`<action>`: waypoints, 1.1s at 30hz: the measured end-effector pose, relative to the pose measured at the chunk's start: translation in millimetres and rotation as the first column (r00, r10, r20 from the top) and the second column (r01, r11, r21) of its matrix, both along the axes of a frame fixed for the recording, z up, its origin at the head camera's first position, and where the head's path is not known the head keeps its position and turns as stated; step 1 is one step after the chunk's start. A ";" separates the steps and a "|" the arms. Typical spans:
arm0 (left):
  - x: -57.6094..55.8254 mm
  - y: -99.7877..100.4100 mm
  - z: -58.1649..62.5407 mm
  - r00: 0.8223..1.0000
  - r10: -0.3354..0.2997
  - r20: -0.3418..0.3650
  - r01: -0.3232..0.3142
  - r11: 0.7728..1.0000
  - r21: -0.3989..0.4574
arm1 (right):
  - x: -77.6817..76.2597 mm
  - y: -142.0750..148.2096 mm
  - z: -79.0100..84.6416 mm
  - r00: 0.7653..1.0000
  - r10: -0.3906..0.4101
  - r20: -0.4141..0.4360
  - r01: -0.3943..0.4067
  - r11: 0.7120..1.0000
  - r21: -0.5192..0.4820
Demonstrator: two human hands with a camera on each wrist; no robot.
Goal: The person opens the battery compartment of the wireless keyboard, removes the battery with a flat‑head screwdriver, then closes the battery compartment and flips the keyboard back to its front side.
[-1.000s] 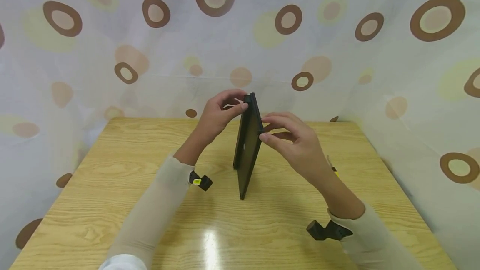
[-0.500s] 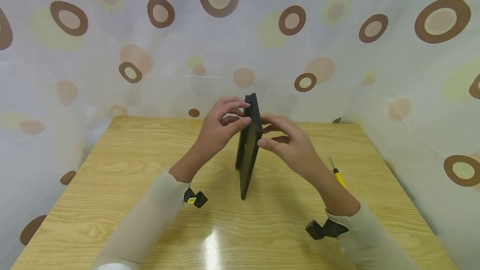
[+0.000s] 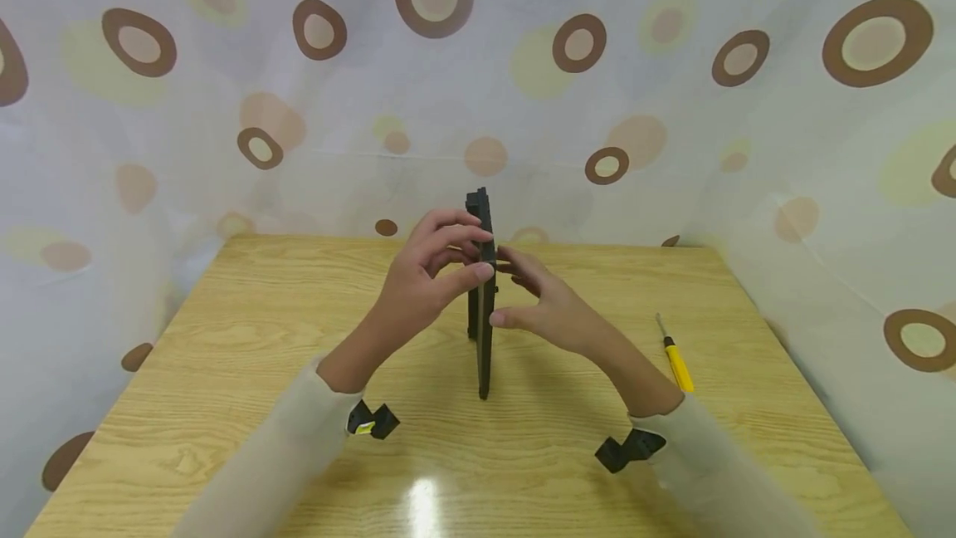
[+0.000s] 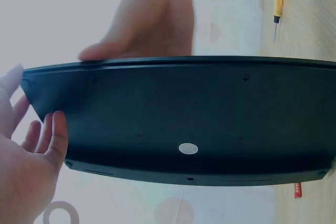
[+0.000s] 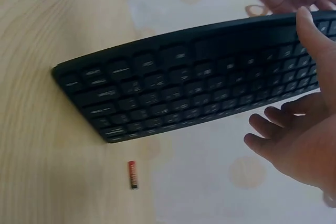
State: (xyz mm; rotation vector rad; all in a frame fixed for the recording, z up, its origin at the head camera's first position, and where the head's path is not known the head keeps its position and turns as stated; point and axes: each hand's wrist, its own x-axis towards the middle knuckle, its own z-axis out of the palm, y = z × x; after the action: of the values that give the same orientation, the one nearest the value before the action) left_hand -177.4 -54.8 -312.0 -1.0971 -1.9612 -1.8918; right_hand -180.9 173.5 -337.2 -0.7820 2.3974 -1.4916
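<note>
A black keyboard (image 3: 485,339) stands upright on its short end on the table. Its underside (image 4: 173,114) with screws and a pale oval label faces the left wrist camera; its keys (image 5: 157,90) face the right wrist camera. My left hand (image 3: 418,276) holds the upper part, thumb at the near long edge and fingertips over the underside. On the key side is my right hand (image 3: 553,305). Its thumb (image 5: 310,27) lies against the near long edge, while its other fingers (image 5: 270,127) are spread and relaxed, not wrapped around the keyboard.
A screwdriver (image 3: 678,365) with a yellow handle lies on the wooden table (image 3: 224,339), right of the right hand. A red battery (image 5: 133,174) lies on the table beyond the keyboard. Patterned cloth (image 3: 485,90) rises behind the table.
Both hands have slid down from the keyboard's top end. The keyboard's top has swung slightly left, so it stands more edge-on. The right hand's corner pinch has loosened; the screwdriver has come into full view.
</note>
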 end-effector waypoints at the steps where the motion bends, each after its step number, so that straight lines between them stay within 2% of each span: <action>1: 0.6 -1.3 -0.4 1.000 0.002 0.000 -0.002 1.000 0.000 | -1.7 -0.7 -4.4 1.000 0.009 0.028 -0.010 1.000 0.004; 6: 1.8 -7.0 -2.3 1.000 0.005 -0.002 -0.005 1.000 0.012 | -8.4 -4.1 -25.8 0.993 0.048 0.105 -0.048 0.999 -0.009; 14: 2.8 -15.2 -5.8 1.000 0.010 -0.011 -0.010 0.999 0.031 | -19.5 -10.0 -51.2 0.988 0.101 0.116 -0.102 0.995 0.007; 24: 6.5 -23.8 -5.8 1.000 0.018 0.001 -0.018 0.999 0.049 | -25.0 -17.2 -62.5 0.977 0.177 0.118 -0.177 0.984 -0.017; 29: 7.5 -28.4 -6.4 1.000 0.021 0.013 -0.022 0.998 0.054 | -26.1 -18.3 -67.3 0.979 0.178 0.101 -0.182 0.983 0.024; 33: 8.2 -32.3 -8.0 0.999 0.024 0.023 -0.026 0.998 0.053 | -25.1 -17.6 -72.0 0.977 0.166 0.134 -0.177 0.982 0.073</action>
State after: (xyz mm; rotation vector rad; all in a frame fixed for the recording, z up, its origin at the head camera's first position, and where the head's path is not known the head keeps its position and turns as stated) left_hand -169.2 -87.1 -320.0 -1.0365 -1.9159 -1.9399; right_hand -206.0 155.9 -409.2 -0.8253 2.2219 -1.3231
